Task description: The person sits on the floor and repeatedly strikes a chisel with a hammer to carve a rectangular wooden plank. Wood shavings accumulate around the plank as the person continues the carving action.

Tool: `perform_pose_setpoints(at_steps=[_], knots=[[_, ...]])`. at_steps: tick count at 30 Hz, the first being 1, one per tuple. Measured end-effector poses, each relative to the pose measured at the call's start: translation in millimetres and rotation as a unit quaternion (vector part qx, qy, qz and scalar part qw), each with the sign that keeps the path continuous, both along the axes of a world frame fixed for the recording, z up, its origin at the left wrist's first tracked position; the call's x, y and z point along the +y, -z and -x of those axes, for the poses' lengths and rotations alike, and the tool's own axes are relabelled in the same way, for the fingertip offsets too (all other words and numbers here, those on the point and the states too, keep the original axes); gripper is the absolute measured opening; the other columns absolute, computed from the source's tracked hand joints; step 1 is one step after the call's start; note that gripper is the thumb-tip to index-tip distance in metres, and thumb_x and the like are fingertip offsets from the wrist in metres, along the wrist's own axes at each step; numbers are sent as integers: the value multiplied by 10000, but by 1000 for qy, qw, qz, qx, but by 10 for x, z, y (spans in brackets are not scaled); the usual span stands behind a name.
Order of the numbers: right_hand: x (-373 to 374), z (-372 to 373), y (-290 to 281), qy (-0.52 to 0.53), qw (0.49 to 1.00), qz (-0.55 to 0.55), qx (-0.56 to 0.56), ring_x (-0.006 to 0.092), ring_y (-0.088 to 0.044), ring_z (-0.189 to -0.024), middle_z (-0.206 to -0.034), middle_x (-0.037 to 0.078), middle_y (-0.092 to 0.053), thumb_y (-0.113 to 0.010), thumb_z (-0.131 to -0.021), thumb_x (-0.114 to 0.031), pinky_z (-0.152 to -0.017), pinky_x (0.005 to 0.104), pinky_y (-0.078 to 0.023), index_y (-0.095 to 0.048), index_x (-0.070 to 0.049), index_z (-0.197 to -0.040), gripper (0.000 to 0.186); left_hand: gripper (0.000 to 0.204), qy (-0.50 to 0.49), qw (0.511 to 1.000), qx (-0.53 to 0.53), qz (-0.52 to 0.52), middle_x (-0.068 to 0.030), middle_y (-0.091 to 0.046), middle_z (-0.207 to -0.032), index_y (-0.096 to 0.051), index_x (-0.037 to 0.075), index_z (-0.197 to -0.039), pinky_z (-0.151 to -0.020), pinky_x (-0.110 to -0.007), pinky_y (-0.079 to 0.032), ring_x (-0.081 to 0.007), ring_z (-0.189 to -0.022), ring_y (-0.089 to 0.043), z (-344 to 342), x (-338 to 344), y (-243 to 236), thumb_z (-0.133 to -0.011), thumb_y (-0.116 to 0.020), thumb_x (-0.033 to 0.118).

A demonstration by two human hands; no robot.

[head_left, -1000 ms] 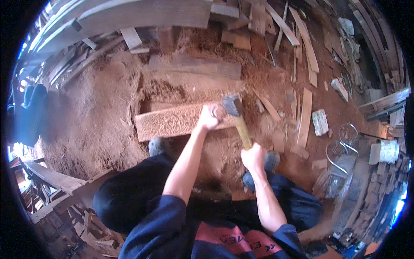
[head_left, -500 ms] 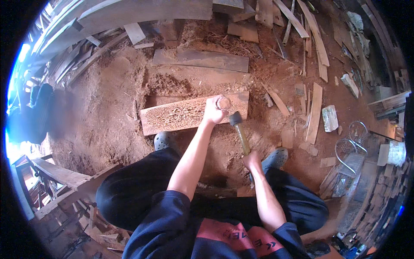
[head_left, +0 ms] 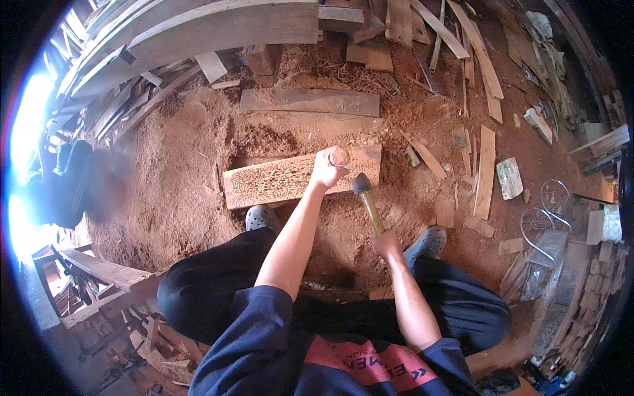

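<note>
A pale wooden board point(head_left: 264, 186) lies crosswise before my feet, its top covered in many small gouged pits. My left hand point(head_left: 325, 170) is closed round an upright tool point(head_left: 339, 156) above the board's right half; only its round wooden end shows clearly, and whatever is below is hidden. My right hand point(head_left: 386, 243) grips the yellowish handle of a hammer point(head_left: 368, 206), whose dark head sits just right of and below my left hand, apart from the tool's end.
Loose planks point(head_left: 485, 173) and offcuts lie at the right, beside a wire object point(head_left: 538, 230). Another board point(head_left: 309, 100) lies beyond mine, with stacked timber point(head_left: 218, 26) behind. A dark blurred shape point(head_left: 69, 185) is at the left; a wooden frame point(head_left: 99, 270) is at lower left.
A second ago the hammer head was at the top of the tool in my left hand; it has since dropped back toward me, away from it. The view has shifted slightly.
</note>
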State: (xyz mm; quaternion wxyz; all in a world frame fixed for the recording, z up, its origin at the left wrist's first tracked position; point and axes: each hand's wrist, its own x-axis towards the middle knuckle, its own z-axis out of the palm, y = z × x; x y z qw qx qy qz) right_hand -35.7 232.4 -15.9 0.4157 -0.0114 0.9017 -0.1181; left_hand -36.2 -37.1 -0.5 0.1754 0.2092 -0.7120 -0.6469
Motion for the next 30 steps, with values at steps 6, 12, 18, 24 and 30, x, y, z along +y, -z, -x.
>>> perform_pose_setpoints(at_steps=[6, 12, 18, 24, 30], knots=[[-93, -32, -163, 8, 1000, 18, -24, 361, -649, -825, -841, 285, -629, -558, -719, -179, -699, 416, -517, -644, 75, -851, 298, 291, 31, 998, -47, 18, -95, -592, -708, -574, 8, -751, -652, -333, -451, -219, -673, -547, -55, -88, -21, -508, -718, 76], [-26, -27, -25, 33, 998, 58, 12, 317, -634, -624, -715, 227, -622, -544, -731, -136, -551, 398, -497, -611, 92, -873, 278, 273, 7, 999, -43, -13, -68, -583, -692, -569, 17, -747, -646, -327, -447, -184, -675, -539, 4, -14, -93, -513, -711, 14], [-50, -9, -95, 40, 998, 5, -39, 369, -646, -827, -838, 266, -641, -551, -716, -141, -709, 419, -523, -628, 80, -913, 306, 279, -26, 999, -30, 18, -93, -578, -690, -547, 16, -720, -642, -335, -450, -220, -653, -544, -20, 61, 132, -509, -722, 71], [-57, -50, -119, 4, 1000, -8, -5, 402, -633, -831, -848, 268, -639, -568, -688, -145, -728, 429, -518, -645, 68, -869, 289, 205, 11, 997, -63, 48, -49, -569, -618, -551, 39, -628, -533, -306, -428, -168, -555, -519, 165, -187, 23, -502, -712, 48], [-40, -98, 26, 56, 998, -18, -17, 401, -639, -771, -773, 269, -633, -591, -673, -151, -681, 438, -522, -635, 80, -823, 279, 182, -39, 996, -60, -48, -73, -575, -580, -570, 14, -661, -529, -315, -441, -170, -540, -536, 348, -291, -21, -510, -663, 56]])
